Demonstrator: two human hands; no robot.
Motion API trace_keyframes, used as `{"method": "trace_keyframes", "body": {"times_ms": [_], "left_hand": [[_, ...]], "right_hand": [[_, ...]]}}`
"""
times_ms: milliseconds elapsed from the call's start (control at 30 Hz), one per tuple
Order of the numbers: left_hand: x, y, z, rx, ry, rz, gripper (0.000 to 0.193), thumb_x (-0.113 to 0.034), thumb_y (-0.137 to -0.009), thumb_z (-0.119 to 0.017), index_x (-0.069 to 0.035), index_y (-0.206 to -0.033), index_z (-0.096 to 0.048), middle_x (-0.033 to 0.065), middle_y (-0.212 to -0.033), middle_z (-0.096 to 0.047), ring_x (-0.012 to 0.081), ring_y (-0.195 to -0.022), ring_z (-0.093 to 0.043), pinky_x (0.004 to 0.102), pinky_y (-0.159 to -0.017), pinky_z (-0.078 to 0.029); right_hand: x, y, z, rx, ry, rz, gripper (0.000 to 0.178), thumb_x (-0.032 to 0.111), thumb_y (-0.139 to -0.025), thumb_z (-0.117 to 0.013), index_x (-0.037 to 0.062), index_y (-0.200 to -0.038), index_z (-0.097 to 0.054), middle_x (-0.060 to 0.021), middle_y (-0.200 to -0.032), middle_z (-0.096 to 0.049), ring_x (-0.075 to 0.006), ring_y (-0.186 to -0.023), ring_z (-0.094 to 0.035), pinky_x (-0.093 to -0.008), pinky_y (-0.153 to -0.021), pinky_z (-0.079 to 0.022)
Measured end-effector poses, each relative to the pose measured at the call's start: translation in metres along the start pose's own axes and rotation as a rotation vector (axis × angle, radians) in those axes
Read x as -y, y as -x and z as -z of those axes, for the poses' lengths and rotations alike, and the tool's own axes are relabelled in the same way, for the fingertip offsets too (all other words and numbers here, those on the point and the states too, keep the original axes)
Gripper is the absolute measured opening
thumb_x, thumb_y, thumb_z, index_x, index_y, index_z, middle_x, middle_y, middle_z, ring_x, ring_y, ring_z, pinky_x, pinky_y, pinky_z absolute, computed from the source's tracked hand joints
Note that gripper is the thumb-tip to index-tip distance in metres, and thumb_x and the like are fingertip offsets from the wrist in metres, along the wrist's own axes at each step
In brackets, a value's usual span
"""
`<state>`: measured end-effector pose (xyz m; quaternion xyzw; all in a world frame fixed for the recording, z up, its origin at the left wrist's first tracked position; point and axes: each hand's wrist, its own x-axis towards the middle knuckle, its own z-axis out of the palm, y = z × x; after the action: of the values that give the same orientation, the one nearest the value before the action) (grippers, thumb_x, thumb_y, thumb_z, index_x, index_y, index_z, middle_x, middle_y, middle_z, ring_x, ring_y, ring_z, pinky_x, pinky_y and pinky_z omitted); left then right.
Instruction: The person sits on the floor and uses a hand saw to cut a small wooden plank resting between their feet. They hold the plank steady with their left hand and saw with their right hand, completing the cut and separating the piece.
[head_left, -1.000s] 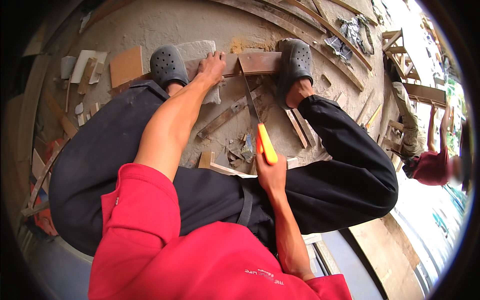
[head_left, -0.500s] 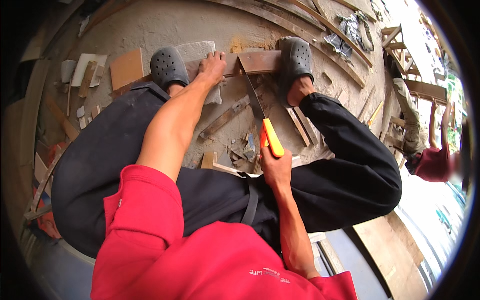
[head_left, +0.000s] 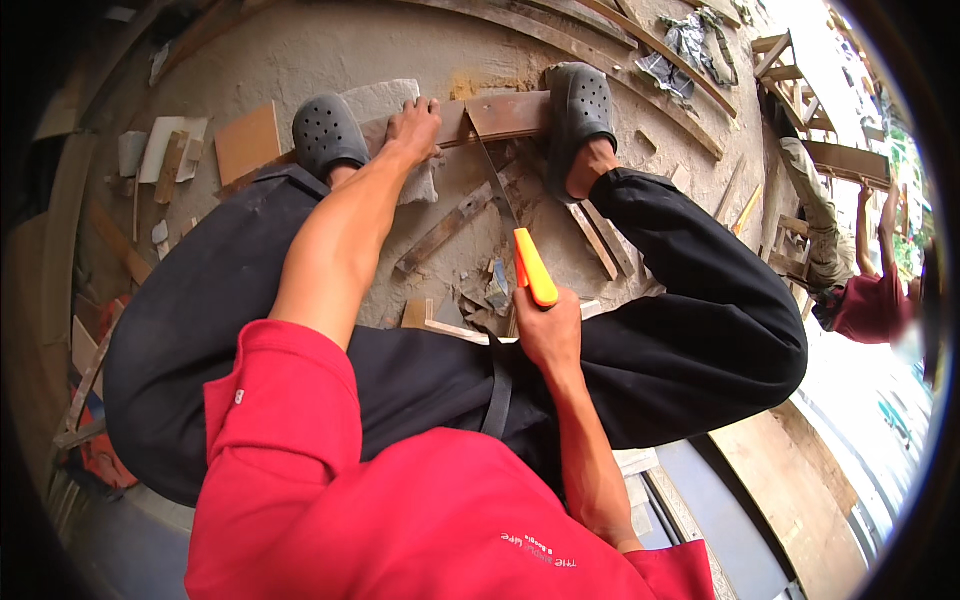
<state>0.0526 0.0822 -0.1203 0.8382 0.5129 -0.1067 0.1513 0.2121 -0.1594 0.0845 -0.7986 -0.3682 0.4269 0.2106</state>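
A reddish-brown wooden board point(head_left: 510, 113) lies crosswise between my two feet in grey clogs. My left hand point(head_left: 414, 130) presses on it from above, its fingers curled over the far edge, close to the left clog point(head_left: 328, 135). My right hand point(head_left: 549, 325) is wrapped round the yellow-orange handle of a handsaw point(head_left: 538, 270). From the handle the thin saw blade point(head_left: 497, 182) runs forward and meets the board between my left hand and the right clog point(head_left: 582, 105). A pale stone-like block point(head_left: 385, 95) lies beneath the board near my left hand, partly hidden.
Wood offcuts point(head_left: 447, 232) and debris litter the sandy ground below the board. A flat tan panel piece point(head_left: 247, 143) lies at the left. Long planks point(head_left: 640, 85) stretch across the far right. Another person point(head_left: 868, 308) in a dark red top handles wood at the far right.
The saw has turned slightly, so its blade shows narrower and its handle more from above. My left hand stays on the board; the whole view has shifted a little.
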Motion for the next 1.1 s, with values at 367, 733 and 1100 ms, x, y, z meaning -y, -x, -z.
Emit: {"method": "trace_keyframes", "body": {"times_ms": [367,733,1100], "left_hand": [[0.023,-0.020,0.003,-0.095,0.023,0.046,0.094,-0.031,-0.064,-0.088,-0.001,-0.139,-0.041,0.0162,-0.126,-0.053,0.0334,-0.116,-0.054,0.0435,-0.089,-0.054],[0.007,-0.025,0.012,-0.058,0.015,0.046,0.077,-0.031,-0.061,-0.090,-0.005,-0.123,-0.053,0.0128,-0.120,-0.055,0.0310,-0.115,-0.055,0.0438,-0.085,-0.056],[-0.002,0.002,0.018,-0.056,-0.001,0.059,0.091,-0.046,-0.051,-0.091,-0.009,-0.124,-0.052,0.0116,-0.121,-0.053,0.0301,-0.120,-0.048,0.0490,-0.096,-0.038]], "right_hand": [[0.052,-0.081,-0.019,0.061,-0.022,-0.061,0.031,0.025,-0.081,-0.062,-0.0062,-0.080,-0.063,-0.0259,-0.068,-0.062,-0.0355,-0.069,-0.067,-0.0429,-0.065,-0.048],[0.057,-0.056,0.012,0.079,-0.062,-0.078,0.027,0.020,-0.083,-0.062,-0.0064,-0.076,-0.060,-0.0210,-0.060,-0.058,-0.0260,-0.053,-0.056,-0.0409,-0.057,-0.045],[0.006,-0.040,-0.002,0.084,-0.090,0.100,0.027,0.021,-0.083,-0.065,-0.0041,-0.076,-0.058,-0.0152,-0.060,-0.056,-0.0203,-0.056,-0.054,-0.0380,-0.058,-0.044]]}}
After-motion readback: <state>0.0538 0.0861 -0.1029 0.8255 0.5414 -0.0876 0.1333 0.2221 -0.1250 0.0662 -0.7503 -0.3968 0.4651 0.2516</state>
